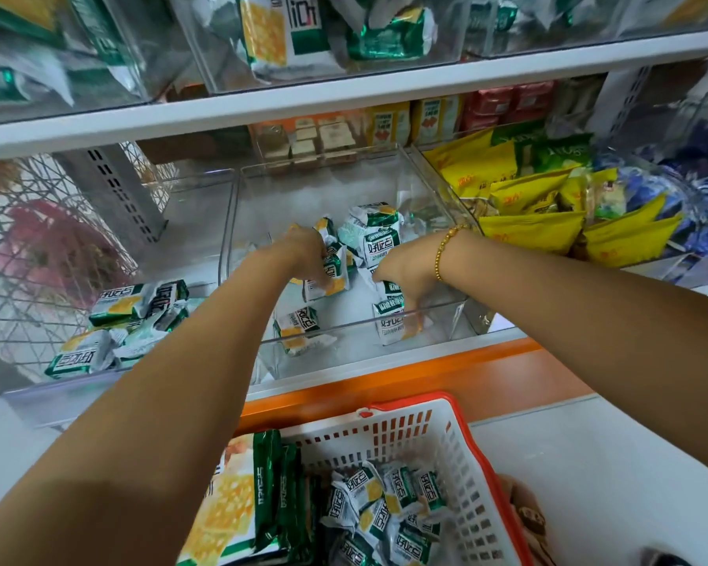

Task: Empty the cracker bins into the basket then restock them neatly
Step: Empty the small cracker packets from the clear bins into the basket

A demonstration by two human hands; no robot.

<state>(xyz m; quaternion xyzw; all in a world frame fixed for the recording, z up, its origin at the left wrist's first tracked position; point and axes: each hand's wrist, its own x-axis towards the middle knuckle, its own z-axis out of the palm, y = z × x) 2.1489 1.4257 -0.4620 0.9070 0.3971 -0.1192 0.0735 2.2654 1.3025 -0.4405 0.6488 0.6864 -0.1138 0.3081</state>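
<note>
Though amid packets (pixel 375 234), right hand (pixel 403 273) half hidden

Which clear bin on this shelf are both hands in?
The middle bin, between the left cracker bin and the yellow-bag bin; left hand and right hand both grip cracker packets in it.

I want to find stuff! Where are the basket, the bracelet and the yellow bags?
basket (pixel 385 441): head view, white back wall.
bracelet (pixel 440 255): head view, gold beads.
yellow bags (pixel 532 232): head view, front bag's face.
</note>
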